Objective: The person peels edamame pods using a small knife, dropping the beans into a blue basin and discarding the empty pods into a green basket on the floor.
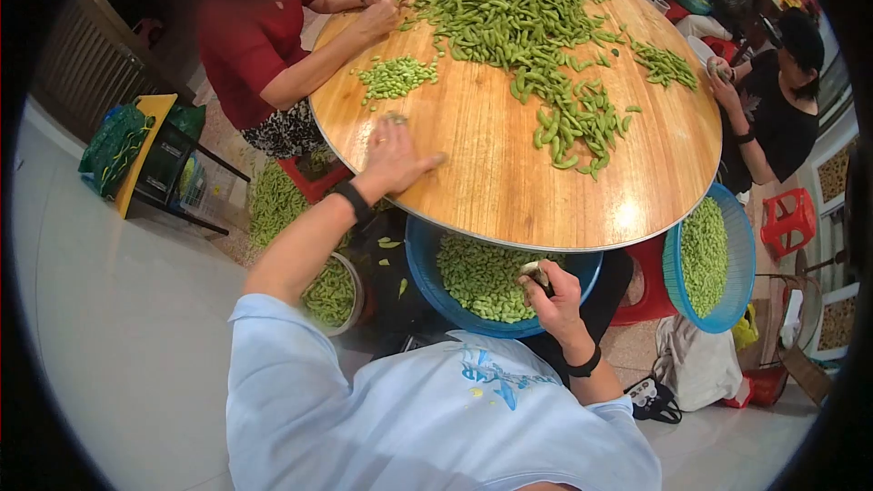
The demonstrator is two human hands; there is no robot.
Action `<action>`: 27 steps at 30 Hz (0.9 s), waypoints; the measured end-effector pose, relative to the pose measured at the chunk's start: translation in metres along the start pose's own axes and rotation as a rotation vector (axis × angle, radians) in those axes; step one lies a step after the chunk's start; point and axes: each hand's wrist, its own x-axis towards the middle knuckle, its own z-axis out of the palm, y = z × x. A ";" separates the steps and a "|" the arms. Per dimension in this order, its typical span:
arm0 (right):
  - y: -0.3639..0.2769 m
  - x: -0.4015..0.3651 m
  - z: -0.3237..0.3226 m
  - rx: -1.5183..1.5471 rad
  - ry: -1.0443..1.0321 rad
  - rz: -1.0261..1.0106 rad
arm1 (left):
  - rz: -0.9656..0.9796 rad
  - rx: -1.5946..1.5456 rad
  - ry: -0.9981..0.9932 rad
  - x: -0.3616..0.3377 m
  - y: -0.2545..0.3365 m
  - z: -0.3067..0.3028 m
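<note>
The tabletop [482,186] is showing smooth, glossy wood grain, gleaming towards its near right edge. Below its near edge, the tub [422,264] is looking like plastic; the wearer's shirt [391,432] is creasing as matt cloth.

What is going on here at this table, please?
The wearer's left hand lies palm down on the wooden table, near a small heap of shelled beans. The right hand is curled over a blue basin of more beans; what it holds, if anything, is unclear. A person in a red top has both hands beside a large pile of green pods on the table.
</note>
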 end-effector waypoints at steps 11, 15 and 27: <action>0.005 -0.001 -0.003 0.106 0.065 0.088 | -0.371 0.024 -0.237 -0.070 -0.112 -0.041; 0.001 0.007 -0.005 0.293 0.024 0.148 | 0.187 -0.264 0.243 -0.042 -0.028 -0.044; 0.006 0.001 -0.009 0.565 0.122 0.230 | 0.519 -0.411 0.248 0.068 0.179 0.004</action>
